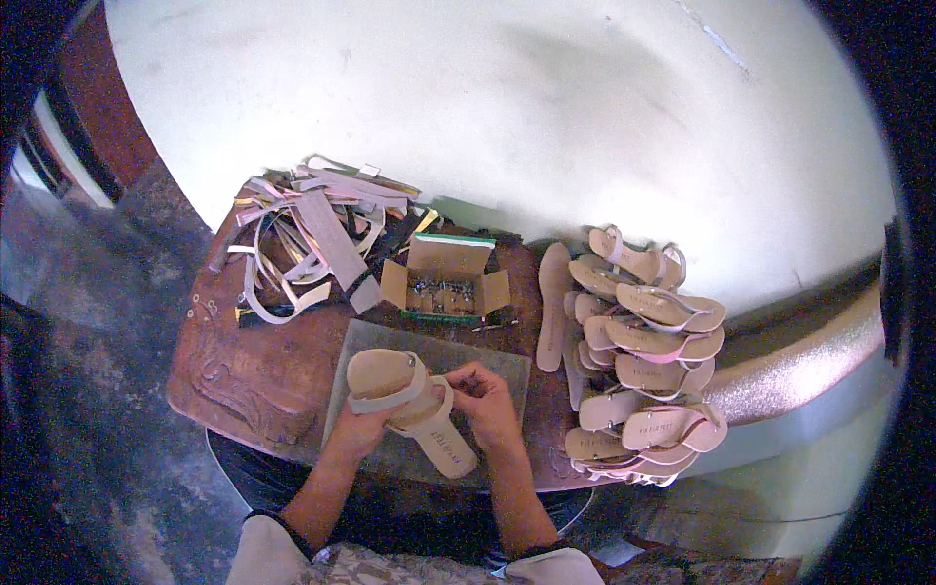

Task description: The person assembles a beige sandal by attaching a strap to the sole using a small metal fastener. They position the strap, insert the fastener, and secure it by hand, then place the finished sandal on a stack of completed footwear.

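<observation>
A tan sandal point(450, 445) with pale straps is held over a grey square board point(511, 375) on the wooden table. Its toe end points away from me and its heel end toward me. My left hand point(361, 431) grips the sandal from its left side, with most of the fingers hidden beneath the sole. On the other side, my right hand point(485, 400) has its thumb and fingers closed together at a pale strap loop point(445, 392) that sticks out from the sandal. Whether a small part is also pinched there is too small to tell.
An open cardboard box point(450, 257) of small metal pieces stands beyond the board. Loose straps point(317, 224) are heaped at the far left of the carved table point(283, 366). Stacked sandals point(651, 372) and a bare sole point(553, 307) lie right. A pale wall point(507, 107) rises behind.
</observation>
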A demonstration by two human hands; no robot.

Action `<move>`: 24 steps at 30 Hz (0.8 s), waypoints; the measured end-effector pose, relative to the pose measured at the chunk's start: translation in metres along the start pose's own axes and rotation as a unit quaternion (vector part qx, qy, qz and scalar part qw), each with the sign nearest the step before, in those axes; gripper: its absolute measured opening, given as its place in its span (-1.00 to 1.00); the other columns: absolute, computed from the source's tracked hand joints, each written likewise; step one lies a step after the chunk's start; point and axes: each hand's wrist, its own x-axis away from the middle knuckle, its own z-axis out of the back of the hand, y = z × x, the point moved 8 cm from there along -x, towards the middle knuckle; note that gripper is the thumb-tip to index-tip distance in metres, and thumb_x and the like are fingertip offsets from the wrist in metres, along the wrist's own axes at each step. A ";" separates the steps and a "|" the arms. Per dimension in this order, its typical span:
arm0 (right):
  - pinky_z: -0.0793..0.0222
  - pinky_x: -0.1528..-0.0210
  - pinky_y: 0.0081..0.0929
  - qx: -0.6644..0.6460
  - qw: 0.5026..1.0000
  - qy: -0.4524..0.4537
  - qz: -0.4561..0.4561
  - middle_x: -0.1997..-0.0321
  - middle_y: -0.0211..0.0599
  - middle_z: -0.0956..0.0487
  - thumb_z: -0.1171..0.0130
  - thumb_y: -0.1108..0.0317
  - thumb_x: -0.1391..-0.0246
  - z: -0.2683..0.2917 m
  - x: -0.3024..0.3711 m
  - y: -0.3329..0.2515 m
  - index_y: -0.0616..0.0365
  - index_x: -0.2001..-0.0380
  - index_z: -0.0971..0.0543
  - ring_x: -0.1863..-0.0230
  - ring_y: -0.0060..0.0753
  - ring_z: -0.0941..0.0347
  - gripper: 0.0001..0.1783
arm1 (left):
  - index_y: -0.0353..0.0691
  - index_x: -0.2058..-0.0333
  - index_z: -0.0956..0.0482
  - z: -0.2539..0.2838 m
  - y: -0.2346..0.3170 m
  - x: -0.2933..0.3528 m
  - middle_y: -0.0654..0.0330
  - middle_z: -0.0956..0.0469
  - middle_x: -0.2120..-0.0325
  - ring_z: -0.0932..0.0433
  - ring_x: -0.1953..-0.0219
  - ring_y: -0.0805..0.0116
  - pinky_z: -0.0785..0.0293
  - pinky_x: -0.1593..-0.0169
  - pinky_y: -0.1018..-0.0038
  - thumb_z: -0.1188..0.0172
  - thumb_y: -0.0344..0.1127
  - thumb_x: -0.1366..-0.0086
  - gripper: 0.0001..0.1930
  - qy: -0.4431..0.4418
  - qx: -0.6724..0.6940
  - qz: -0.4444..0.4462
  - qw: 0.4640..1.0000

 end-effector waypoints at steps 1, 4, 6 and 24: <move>-0.38 0.25 -0.59 -0.002 1.000 -0.004 0.006 0.39 -0.41 -0.57 -0.31 0.49 0.16 -0.001 -0.004 0.001 0.16 0.41 -0.52 0.35 -0.57 -0.47 -0.81 | -0.29 0.04 -0.42 0.003 -0.004 -0.002 0.15 -0.48 0.09 -0.45 0.04 0.31 -0.35 -0.05 0.37 -0.19 -0.43 -0.13 -0.62 0.005 0.004 0.005 1.000; -0.39 0.22 -0.58 0.030 0.999 -0.015 0.010 0.38 -0.40 -0.58 -0.30 0.50 0.16 -0.003 -0.010 -0.001 0.16 0.40 -0.53 0.32 -0.57 -0.47 -0.81 | -0.29 0.02 -0.41 0.011 -0.014 -0.009 0.14 -0.47 0.07 -0.45 0.03 0.29 -0.35 -0.07 0.35 -0.18 -0.44 -0.13 -0.60 0.001 0.020 0.017 1.000; -0.39 0.20 -0.57 0.057 0.998 -0.024 0.017 0.37 -0.40 -0.58 -0.30 0.50 0.16 -0.004 -0.014 -0.001 0.17 0.39 -0.53 0.31 -0.57 -0.47 -0.80 | -0.28 0.01 -0.40 0.014 -0.021 -0.015 0.14 -0.46 0.06 -0.45 0.03 0.28 -0.34 -0.08 0.33 -0.18 -0.46 -0.12 -0.59 -0.028 0.039 0.025 0.999; -0.42 0.30 -0.31 0.467 0.838 0.138 0.247 0.42 -0.05 -0.58 -0.20 0.42 0.12 0.003 -0.089 -0.094 0.23 0.36 -0.54 0.39 -0.11 -0.53 -0.81 | -0.31 0.06 -0.43 0.027 0.010 -0.010 0.13 -0.49 0.10 -0.45 0.04 0.28 -0.36 -0.05 0.37 -0.18 -0.43 -0.14 -0.64 0.090 -0.077 -0.016 0.993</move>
